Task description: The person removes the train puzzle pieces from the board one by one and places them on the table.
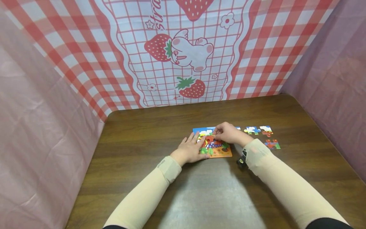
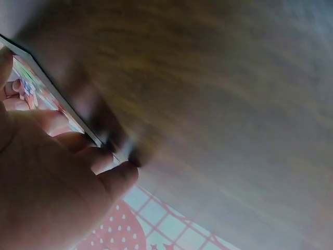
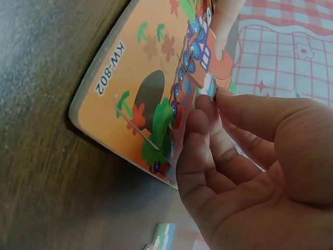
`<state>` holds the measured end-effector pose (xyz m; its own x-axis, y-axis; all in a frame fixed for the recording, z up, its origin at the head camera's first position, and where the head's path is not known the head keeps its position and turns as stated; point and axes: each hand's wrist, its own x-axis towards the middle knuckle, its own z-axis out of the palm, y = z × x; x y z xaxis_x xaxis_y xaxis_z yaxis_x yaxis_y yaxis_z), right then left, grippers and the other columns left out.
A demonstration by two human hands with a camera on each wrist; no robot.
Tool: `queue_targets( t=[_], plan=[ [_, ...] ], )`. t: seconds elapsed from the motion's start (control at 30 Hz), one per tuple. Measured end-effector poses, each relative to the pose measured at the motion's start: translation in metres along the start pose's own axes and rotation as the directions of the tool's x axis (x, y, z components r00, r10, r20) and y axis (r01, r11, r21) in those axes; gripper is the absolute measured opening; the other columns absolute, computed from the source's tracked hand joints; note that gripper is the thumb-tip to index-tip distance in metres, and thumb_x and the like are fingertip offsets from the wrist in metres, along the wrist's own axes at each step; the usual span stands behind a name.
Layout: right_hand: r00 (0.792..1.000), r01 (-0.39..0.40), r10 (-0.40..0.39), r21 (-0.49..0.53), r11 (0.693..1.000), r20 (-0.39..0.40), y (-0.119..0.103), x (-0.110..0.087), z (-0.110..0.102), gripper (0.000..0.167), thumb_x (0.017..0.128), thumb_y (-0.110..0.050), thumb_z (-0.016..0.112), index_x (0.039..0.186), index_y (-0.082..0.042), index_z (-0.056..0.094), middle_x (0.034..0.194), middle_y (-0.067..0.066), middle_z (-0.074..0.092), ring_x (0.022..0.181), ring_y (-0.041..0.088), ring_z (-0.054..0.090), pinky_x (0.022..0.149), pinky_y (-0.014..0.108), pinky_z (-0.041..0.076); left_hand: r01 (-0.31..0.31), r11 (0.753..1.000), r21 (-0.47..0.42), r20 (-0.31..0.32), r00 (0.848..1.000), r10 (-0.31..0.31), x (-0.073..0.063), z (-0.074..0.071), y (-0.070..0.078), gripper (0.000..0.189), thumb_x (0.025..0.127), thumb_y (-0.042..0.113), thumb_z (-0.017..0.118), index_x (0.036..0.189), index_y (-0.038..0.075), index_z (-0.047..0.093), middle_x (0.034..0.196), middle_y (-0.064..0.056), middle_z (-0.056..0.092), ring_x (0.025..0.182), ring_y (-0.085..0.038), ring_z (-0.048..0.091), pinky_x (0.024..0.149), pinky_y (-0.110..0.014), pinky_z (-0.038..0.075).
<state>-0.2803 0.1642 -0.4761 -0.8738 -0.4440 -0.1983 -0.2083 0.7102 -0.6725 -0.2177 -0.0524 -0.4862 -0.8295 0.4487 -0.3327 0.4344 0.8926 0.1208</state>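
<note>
Right wrist only, piece [image 3: 208, 85] between fingers [image 3: 191, 156], legible KW-802 [image 3: 110, 67] on board [image 3: 132, 36]

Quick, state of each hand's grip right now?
Left hand: open, resting spread on the puzzle board.
Right hand: closed, holding a small puzzle piece in a pinch at the board.

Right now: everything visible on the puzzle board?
The puzzle board is thin and roughly rectangular, with a rounded corner and grey edge; it looks like glossy printed card. Orange ground carries trees and "KW-802"; blue runs along the far side. It lies flat on the brown table. Spread fingers of the left hand rest on it; the right hand pinches a piece over it, board contact unclear.
</note>
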Motion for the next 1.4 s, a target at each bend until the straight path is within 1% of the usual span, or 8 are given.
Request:
queue_targets(
  t=[0.2, 0.3, 0.43, 0.7, 0.87, 1.1, 1.27, 1.4],
  plan=[
    [1.000, 0.000, 0.000, -0.009, 1.000, -0.001, 0.000, 0.000, 0.001, 0.007, 0.097, -0.011, 0.070, 0.094, -0.005, 0.073, 0.082, 0.003, 0.067, 0.076, 0.018, 0.060, 0.073, 0.037, 0.051, 0.050, 0.999, -0.011, -0.027, 0.998, -0.050, 0.001, -0.001, 0.009, 0.081, 0.100, 0.070, 0.037, 0.165, 0.024, 0.021, 0.169, -0.011, 0.010, 0.153, -0.030, 0.008, 0.119, -0.051, 0.018],
    [1.000, -0.003, 0.003, -0.015, 1.000, -0.002, -0.001, 0.000, 0.002, 0.007, 0.097, -0.011, 0.070, 0.094, -0.005, 0.073, 0.083, 0.003, 0.066, 0.076, 0.019, 0.059, 0.074, 0.037, 0.051, 0.083, 0.997, 0.002, -0.031, 0.996, -0.083, 0.002, 0.000, 0.013, 0.080, 0.101, 0.069, 0.036, 0.165, 0.024, 0.021, 0.169, -0.010, 0.010, 0.153, -0.030, 0.009, 0.119, -0.050, 0.018],
    [1.000, 0.004, -0.004, -0.021, 1.000, -0.001, -0.001, 0.000, 0.002, 0.007, 0.098, -0.011, 0.070, 0.094, -0.005, 0.072, 0.083, 0.003, 0.066, 0.077, 0.019, 0.059, 0.074, 0.038, 0.051, 0.115, 0.993, 0.014, -0.025, 0.993, -0.115, 0.004, 0.001, 0.015, 0.079, 0.101, 0.069, 0.036, 0.165, 0.025, 0.021, 0.169, -0.008, 0.009, 0.153, -0.028, 0.008, 0.120, -0.049, 0.016],
    [1.000, 0.010, -0.010, 0.004, 1.000, 0.002, -0.001, 0.002, 0.001, 0.006, 0.097, -0.010, 0.070, 0.095, -0.004, 0.073, 0.085, 0.003, 0.068, 0.078, 0.019, 0.062, 0.075, 0.037, 0.053, 0.132, 0.991, 0.013, -0.022, 0.991, -0.132, 0.004, 0.001, 0.015, 0.080, 0.100, 0.070, 0.038, 0.165, 0.027, 0.021, 0.170, -0.007, 0.009, 0.153, -0.028, 0.008, 0.120, -0.050, 0.016],
    [1.000, 0.025, -0.025, 0.062, 0.998, -0.003, 0.002, 0.002, -0.001, 0.007, 0.095, -0.008, 0.072, 0.096, -0.002, 0.075, 0.084, 0.003, 0.071, 0.077, 0.018, 0.064, 0.073, 0.035, 0.054, 0.137, 0.990, 0.021, -0.015, 0.990, -0.137, 0.004, 0.002, 0.016, 0.080, 0.100, 0.071, 0.035, 0.165, 0.028, 0.019, 0.170, -0.006, 0.006, 0.154, -0.028, 0.006, 0.120, -0.050, 0.015],
    [1.000, -0.001, 0.001, 0.128, 0.992, -0.005, 0.004, 0.003, -0.001, 0.009, 0.095, -0.006, 0.071, 0.095, 0.002, 0.075, 0.081, 0.005, 0.072, 0.075, 0.018, 0.065, 0.068, 0.032, 0.054, 0.149, 0.988, 0.029, -0.001, 0.989, -0.149, 0.003, -0.001, 0.018, 0.080, 0.099, 0.071, 0.036, 0.165, 0.030, 0.018, 0.170, -0.004, 0.006, 0.154, -0.027, 0.007, 0.120, -0.051, 0.015],
    [1.000, -0.013, 0.014, 0.136, 0.991, -0.003, 0.004, 0.004, 0.001, 0.008, 0.095, -0.005, 0.071, 0.091, 0.002, 0.073, 0.078, 0.005, 0.070, 0.073, 0.018, 0.064, 0.066, 0.031, 0.053, 0.153, 0.988, 0.032, 0.014, 0.988, -0.153, 0.003, -0.002, 0.017, 0.080, 0.099, 0.072, 0.035, 0.165, 0.031, 0.018, 0.170, -0.003, 0.005, 0.154, -0.026, 0.006, 0.120, -0.052, 0.015],
    [1.000, -0.012, 0.012, 0.108, 0.994, 0.003, 0.001, 0.004, 0.001, 0.008, 0.095, -0.004, 0.070, 0.090, 0.002, 0.073, 0.078, 0.006, 0.069, 0.072, 0.018, 0.062, 0.065, 0.031, 0.052, 0.149, 0.988, 0.040, 0.006, 0.989, -0.149, 0.003, 0.000, 0.017, 0.080, 0.099, 0.072, 0.034, 0.165, 0.030, 0.017, 0.170, -0.003, 0.005, 0.154, -0.025, 0.005, 0.120, -0.051, 0.015]
  ],
)
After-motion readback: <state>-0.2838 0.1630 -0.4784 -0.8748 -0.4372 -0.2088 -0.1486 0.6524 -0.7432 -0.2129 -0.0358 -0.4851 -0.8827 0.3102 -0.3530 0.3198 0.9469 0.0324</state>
